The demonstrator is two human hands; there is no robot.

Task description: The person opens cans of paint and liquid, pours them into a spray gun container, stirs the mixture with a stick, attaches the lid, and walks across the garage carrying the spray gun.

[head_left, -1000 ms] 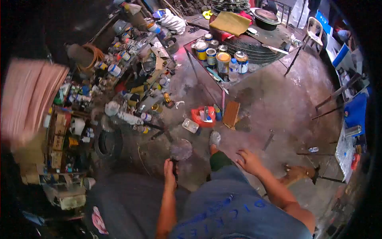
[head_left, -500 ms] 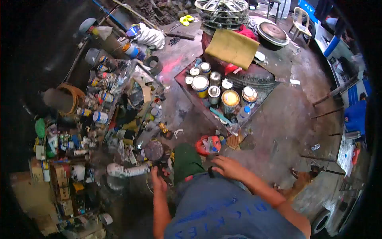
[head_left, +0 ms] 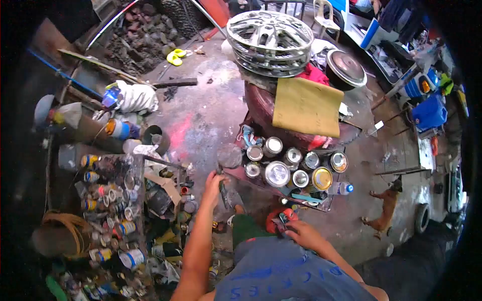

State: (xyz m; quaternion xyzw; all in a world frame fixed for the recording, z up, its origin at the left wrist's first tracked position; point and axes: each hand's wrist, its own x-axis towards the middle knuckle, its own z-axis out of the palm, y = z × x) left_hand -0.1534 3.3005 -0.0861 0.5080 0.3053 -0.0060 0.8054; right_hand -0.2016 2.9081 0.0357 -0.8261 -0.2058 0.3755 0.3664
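My left hand (head_left: 215, 188) is raised left of the cans, its fingers wrapped round the dark handle of what looks like a spray gun (head_left: 229, 156). A round grey cup tops it, and a dark part hangs below the hand. In front of my body, my right hand (head_left: 301, 233) has bent fingers beside a red plastic bag (head_left: 274, 220). A small greyish item shows at its fingertips, too small to name. Several paint cans (head_left: 277, 173) stand close together ahead of me, with a clear blue-capped bottle (head_left: 341, 188) at their right end.
Stacked wheel rims (head_left: 269, 42) and a yellow-brown sheet (head_left: 308, 107) rest behind the cans. Cluttered cans and jars (head_left: 124, 228) fill the left side. A brown dog (head_left: 385, 208) is on the floor at right, near a tyre (head_left: 422, 218). A white chair (head_left: 326, 17) stands far back.
My left hand has risen and moved forward with the spray gun, toward the cans. My right hand has shifted slightly right and down, near the red bag. The head view has turned.
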